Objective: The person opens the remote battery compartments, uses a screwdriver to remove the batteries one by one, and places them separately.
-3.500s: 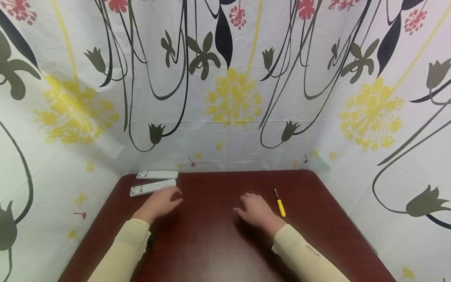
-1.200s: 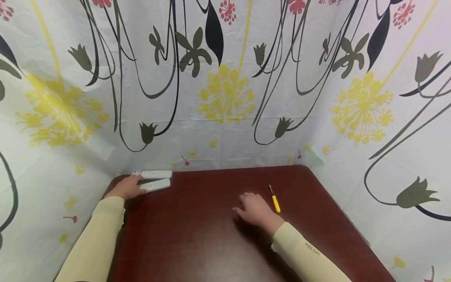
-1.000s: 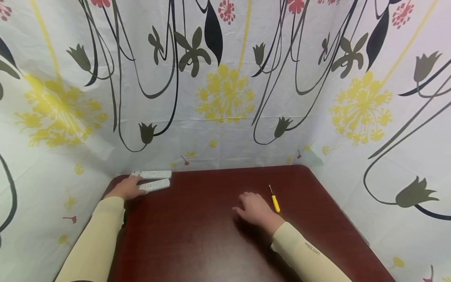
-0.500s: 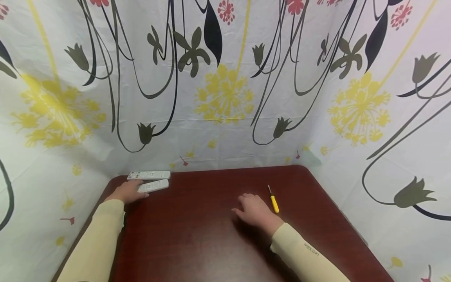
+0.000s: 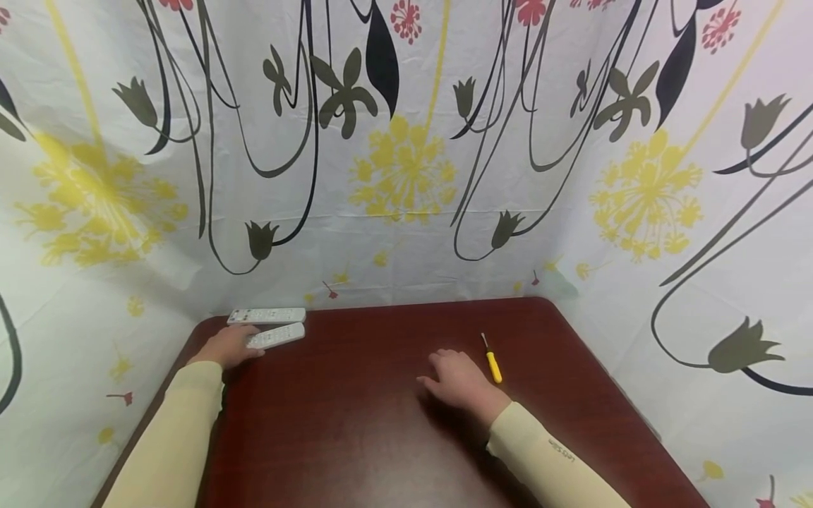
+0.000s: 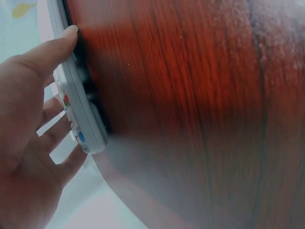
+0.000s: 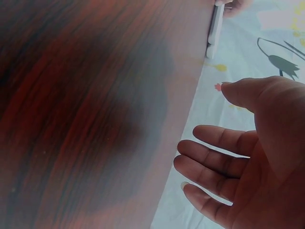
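Two white remote controls lie at the table's back left corner, the front one slanted and the back one along the edge. My left hand (image 5: 227,346) grips the front remote control (image 5: 276,336) at its left end, which it hides in the head view. In the left wrist view the thumb (image 6: 66,42) lies along one side of this remote and the fingers come round its other side. The back remote control (image 5: 267,315) lies just behind my fingers. My right hand (image 5: 462,383) is held over the table with loose, spread fingers and nothing in them.
A screwdriver (image 5: 493,365) with a yellow handle lies just right of my right hand. The dark red table (image 5: 368,423) has rounded back corners. White flower-print cloth (image 5: 406,261) hangs along its back and sides.
My left hand has moved left from the front remote's right end to its left end and now grips it. The view has shifted slightly; my right hand stays nearly where it was.
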The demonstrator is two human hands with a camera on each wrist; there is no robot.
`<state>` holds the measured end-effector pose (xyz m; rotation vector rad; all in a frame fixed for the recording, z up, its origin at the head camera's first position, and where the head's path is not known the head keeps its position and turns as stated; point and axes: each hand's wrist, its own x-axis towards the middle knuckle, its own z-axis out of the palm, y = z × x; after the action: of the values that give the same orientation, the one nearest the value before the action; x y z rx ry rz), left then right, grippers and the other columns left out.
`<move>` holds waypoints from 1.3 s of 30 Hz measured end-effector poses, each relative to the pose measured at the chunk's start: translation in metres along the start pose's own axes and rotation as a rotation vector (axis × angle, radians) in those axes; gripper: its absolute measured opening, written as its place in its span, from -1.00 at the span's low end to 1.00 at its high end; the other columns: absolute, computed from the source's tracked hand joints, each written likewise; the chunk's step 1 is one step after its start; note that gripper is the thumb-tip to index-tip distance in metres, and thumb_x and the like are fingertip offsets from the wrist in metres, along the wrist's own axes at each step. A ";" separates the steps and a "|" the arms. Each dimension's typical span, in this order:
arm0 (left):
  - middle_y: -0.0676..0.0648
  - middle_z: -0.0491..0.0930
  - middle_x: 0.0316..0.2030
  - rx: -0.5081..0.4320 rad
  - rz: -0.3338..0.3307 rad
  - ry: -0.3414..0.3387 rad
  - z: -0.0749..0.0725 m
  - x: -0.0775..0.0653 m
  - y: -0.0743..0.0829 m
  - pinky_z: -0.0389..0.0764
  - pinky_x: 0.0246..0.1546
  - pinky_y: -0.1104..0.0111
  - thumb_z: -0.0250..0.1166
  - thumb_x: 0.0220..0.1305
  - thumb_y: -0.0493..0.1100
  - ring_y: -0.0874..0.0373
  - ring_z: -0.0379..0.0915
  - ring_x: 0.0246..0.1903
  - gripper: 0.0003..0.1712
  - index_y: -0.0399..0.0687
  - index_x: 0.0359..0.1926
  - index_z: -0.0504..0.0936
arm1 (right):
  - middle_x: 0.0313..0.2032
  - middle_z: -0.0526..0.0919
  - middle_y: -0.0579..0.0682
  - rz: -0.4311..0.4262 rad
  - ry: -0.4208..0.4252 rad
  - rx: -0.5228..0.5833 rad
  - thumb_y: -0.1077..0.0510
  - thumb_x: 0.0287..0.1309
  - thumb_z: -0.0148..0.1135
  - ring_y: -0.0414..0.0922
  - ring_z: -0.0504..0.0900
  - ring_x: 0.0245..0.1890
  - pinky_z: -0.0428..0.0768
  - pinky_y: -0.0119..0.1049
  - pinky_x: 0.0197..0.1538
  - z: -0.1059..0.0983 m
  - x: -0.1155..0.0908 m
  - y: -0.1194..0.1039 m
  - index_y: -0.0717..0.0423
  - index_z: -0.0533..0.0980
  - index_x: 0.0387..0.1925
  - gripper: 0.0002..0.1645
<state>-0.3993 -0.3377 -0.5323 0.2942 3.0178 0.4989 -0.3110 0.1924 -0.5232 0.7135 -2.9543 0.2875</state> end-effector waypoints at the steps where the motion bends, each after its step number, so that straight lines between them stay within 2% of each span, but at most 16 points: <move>1: -0.53 0.54 0.32 -0.004 0.005 -0.005 0.000 0.000 0.000 0.49 0.27 -0.36 0.55 0.41 -0.01 -0.47 0.51 0.27 -0.29 -0.40 0.36 0.60 | -0.30 0.64 -0.10 0.000 0.000 0.001 -0.19 0.47 0.45 -0.11 0.59 -0.34 0.66 -0.06 -0.14 0.000 0.000 0.000 0.09 0.70 -0.09 -0.59; 5: -0.49 0.60 0.26 -0.032 0.013 -0.036 0.002 0.003 0.000 0.52 0.26 -0.30 0.57 0.39 0.03 -0.34 0.57 0.17 -0.26 -0.42 0.34 0.60 | -0.27 0.66 -0.08 0.004 -0.001 0.007 -0.19 0.48 0.44 -0.09 0.62 -0.31 0.68 -0.04 -0.11 0.000 -0.001 0.001 0.11 0.71 -0.05 -0.57; 10: -0.46 0.63 0.24 -0.060 0.019 -0.051 0.004 0.004 0.001 0.54 0.24 -0.27 0.55 0.38 0.09 -0.28 0.59 0.13 -0.23 -0.43 0.34 0.60 | -0.26 0.67 -0.08 0.004 0.002 0.006 -0.20 0.48 0.44 -0.09 0.63 -0.30 0.68 -0.03 -0.09 0.001 -0.001 0.001 0.10 0.71 -0.05 -0.56; 15: -0.44 0.64 0.23 -0.082 0.033 -0.031 0.007 0.002 0.000 0.56 0.22 -0.26 0.51 0.40 0.13 -0.27 0.61 0.12 -0.21 -0.42 0.34 0.58 | -0.28 0.66 -0.09 0.002 -0.003 0.010 -0.20 0.47 0.44 -0.10 0.61 -0.32 0.68 -0.04 -0.11 0.001 -0.001 0.001 0.11 0.71 -0.06 -0.56; 22: -0.32 0.71 0.14 -0.101 0.019 -0.003 0.012 0.002 0.000 0.60 0.15 -0.18 0.45 0.42 0.18 -0.14 0.63 0.01 -0.28 -0.23 0.35 0.60 | -0.27 0.65 -0.09 0.007 -0.020 0.025 -0.19 0.48 0.43 -0.11 0.61 -0.31 0.68 -0.04 -0.10 -0.001 -0.002 0.000 0.12 0.71 -0.04 -0.55; 28: -0.32 0.72 0.14 -0.112 0.022 0.013 0.013 -0.001 0.005 0.61 0.14 -0.16 0.40 0.45 0.20 -0.10 0.63 -0.04 -0.26 -0.25 0.38 0.60 | -0.20 0.69 -0.04 0.017 -0.030 0.047 -0.19 0.48 0.44 -0.08 0.65 -0.25 0.70 -0.02 -0.06 -0.002 -0.002 -0.002 0.16 0.71 0.02 -0.52; 39: -0.20 0.75 0.02 -0.082 0.036 0.046 0.014 -0.001 0.005 0.61 0.01 -0.08 0.43 0.43 0.29 -0.02 0.58 -0.15 -0.29 -0.18 0.26 0.65 | -0.27 0.66 -0.09 0.021 -0.034 0.059 -0.19 0.47 0.44 -0.10 0.61 -0.30 0.68 -0.03 -0.11 0.000 0.001 -0.001 0.12 0.70 -0.04 -0.55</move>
<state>-0.3957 -0.3289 -0.5437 0.3361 3.0314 0.6389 -0.3115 0.1910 -0.5224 0.7005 -2.9984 0.3688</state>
